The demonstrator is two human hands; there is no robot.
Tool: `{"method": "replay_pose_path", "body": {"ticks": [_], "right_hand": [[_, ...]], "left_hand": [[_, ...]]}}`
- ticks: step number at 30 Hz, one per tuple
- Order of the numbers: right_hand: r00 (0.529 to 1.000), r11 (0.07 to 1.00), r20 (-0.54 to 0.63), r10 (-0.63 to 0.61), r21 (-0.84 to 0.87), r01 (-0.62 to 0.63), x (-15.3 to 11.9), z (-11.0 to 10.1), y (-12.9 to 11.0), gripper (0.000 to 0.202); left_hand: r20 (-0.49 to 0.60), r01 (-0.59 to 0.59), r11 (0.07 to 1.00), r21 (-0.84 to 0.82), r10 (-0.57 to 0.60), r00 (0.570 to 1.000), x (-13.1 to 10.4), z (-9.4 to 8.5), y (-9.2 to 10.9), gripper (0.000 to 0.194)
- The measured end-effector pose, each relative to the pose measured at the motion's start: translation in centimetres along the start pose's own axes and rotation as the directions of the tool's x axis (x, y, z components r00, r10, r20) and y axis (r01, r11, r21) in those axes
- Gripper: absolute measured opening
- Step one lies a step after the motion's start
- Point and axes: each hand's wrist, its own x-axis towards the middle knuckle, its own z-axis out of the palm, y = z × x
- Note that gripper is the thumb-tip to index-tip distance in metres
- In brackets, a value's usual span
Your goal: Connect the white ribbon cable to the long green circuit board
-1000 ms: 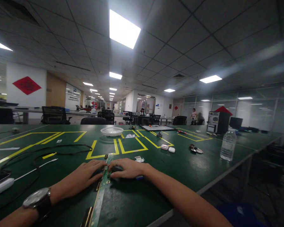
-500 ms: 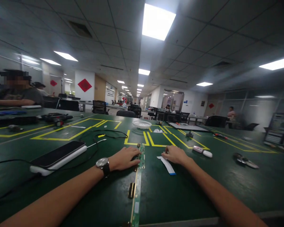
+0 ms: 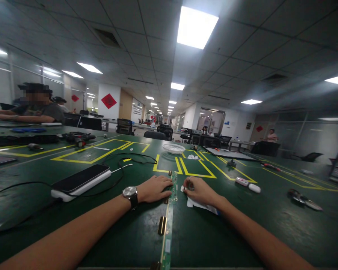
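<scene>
Head view, my left grip point(image 3: 154, 188) rests half-open on the circuit board point(image 3: 169, 221), my right grip point(image 3: 199, 190) pinches a small white piece point(image 3: 182, 188).

I logged: ceiling panels point(image 3: 197, 27), which glared white; a dim ceiling point(image 3: 242, 45), which carried hazy streaks; a dark surface point(image 3: 214, 240), which showed soft sheen at right; frame edges, which looked stretched and soft.
</scene>
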Motion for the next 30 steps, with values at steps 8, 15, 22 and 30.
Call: {"method": "replay_pose_path", "body": {"ticks": [8, 15, 22, 30], "right_hand": [[0.999, 1.0, -0.036, 0.001, -0.009, -0.001, 0.0, 0.3, -1.7, 0.011], [0.997, 0.998, -0.062, -0.056, 0.004, 0.057, 0.4, 1.2, -1.3, 0.01], [0.993, 0.991, -0.016, -0.119, 0.052, 0.12, 0.6, 0.9, -1.2, 0.007], [0.99, 0.989, -0.029, -0.138, 0.043, 0.14, 0.5, 0.9, -1.4, 0.004]], "left_hand": [[0.002, -0.008, 1.0, 0.021, 0.008, 1.0, 0.0, 0.1, -0.1, 0.04], [0.0, -0.009, 1.0, 0.014, 0.009, 1.0, 0.0, 0.1, 0.1, 0.037], [0.067, -0.012, 0.998, -0.066, 0.017, 0.998, 0.2, 0.0, -0.3, 0.037], [0.145, 0.03, 0.993, -0.113, -0.013, 0.989, 0.2, -0.6, 0.1, 0.041]]}}
